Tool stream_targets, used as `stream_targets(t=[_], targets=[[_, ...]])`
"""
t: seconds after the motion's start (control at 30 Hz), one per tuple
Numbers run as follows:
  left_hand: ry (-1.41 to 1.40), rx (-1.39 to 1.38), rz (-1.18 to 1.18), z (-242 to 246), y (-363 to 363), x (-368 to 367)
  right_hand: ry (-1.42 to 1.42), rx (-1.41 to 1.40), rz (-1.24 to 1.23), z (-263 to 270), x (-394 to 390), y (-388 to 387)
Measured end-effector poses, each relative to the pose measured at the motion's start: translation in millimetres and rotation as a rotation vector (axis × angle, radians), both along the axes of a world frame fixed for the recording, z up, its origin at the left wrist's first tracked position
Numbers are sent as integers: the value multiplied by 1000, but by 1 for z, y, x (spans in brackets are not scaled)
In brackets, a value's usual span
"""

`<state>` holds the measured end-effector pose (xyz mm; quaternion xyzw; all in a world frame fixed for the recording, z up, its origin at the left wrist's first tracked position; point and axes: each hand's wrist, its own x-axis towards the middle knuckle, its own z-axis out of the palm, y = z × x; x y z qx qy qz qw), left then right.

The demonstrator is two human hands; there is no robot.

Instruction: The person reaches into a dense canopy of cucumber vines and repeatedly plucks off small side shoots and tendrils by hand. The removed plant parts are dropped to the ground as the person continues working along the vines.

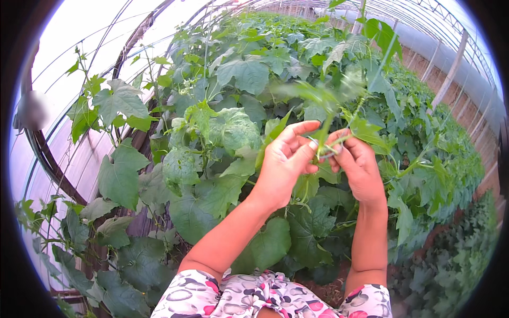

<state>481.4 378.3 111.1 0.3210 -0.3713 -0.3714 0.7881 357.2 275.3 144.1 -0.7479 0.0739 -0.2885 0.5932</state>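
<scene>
My left hand (292,151) and my right hand (356,163) meet at a green vine shoot (325,131), its upper leaves blurred. A thin pale loop (327,155), perhaps a clip or a tie, curves around the shoot between my fingertips. My left thumb and forefinger pinch one side of this loop. On the other side, my right thumb and fingers are closed on a slender green stalk (341,140) beside the loop; whether they also touch the loop is hidden. A lobed leaf (366,133) stands just above my right hand.
Dense vines with broad leaves (244,73) surround my hands. A support string (383,59) runs down among them. Curved frame ribs (51,159) and plastic film (95,159) line the left. Posts (451,71) stand on the right, with another planted row (449,258) lower down.
</scene>
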Motion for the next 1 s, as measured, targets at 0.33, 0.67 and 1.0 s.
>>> stream_targets(t=[0.33, 0.67, 1.0], targets=[[-293, 74, -1, -27, -33, 13, -15, -274, -479, -55, 15, -8], [-401, -4, 340, -33, -17, 8, -151, -3, -583, -86, -9, 1], [-454, 404, 292, -117, 31, -11, 233, 58, -352, -169, -17, 12]])
